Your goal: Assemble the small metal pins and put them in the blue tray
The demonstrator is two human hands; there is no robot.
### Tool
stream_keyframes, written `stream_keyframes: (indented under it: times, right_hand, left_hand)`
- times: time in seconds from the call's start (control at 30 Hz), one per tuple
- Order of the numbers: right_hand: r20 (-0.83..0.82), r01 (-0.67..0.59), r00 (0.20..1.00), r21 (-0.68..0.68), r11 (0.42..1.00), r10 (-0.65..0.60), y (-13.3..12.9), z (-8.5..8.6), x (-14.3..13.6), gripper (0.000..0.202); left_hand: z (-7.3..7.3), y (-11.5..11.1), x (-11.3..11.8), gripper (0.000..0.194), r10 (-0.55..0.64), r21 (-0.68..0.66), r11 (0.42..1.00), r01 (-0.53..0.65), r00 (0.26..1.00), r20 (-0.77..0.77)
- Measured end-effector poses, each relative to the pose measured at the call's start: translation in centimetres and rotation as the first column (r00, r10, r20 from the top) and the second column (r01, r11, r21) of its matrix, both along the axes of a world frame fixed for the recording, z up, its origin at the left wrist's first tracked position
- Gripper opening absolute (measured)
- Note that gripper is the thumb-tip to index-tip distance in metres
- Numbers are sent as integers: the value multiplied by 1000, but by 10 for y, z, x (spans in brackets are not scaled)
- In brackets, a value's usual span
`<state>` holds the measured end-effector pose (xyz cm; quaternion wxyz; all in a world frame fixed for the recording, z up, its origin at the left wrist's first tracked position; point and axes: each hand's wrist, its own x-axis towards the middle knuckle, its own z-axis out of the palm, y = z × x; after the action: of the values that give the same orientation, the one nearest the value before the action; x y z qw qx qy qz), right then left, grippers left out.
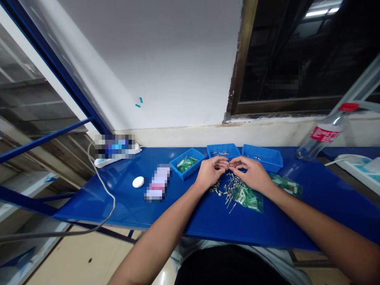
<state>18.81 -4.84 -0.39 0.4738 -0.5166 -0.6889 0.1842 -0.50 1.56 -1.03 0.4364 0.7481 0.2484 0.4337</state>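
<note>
My left hand (pixel 211 171) and my right hand (pixel 251 172) meet above the blue table, fingertips pinched together. Between them is a tiny metallic-looking piece, too small to name. Below the hands lies a loose pile of thin metal pins with thicker heads (pixel 233 186), resembling rivets. Shorter metal pieces (pixel 219 192) gather at its left. Partly under my right hand, a green-tinted clear bag (pixel 251 200) holds pale pieces. Another such bag (pixel 286 184) lies beyond my right wrist.
Behind the hands stand a blue bin with metal pins (pixel 222 149), a blue bin with a few small pieces (pixel 263 157) and a blue bin with green bags (pixel 187 163). A plastic bottle (pixel 323 134), white round object (pixel 138 182), blurred phone-like item (pixel 158 183) and cable (pixel 109 194) surround them.
</note>
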Motion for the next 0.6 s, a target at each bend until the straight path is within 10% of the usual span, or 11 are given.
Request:
stream_keyframes:
  times: [0.6]
  right_hand:
    - [-242, -24, 970, -11, 1000, 20, 2, -3, 2, 29]
  left_hand:
    - [6, -2, -1, 25, -42, -152, 986, 64, 989, 141]
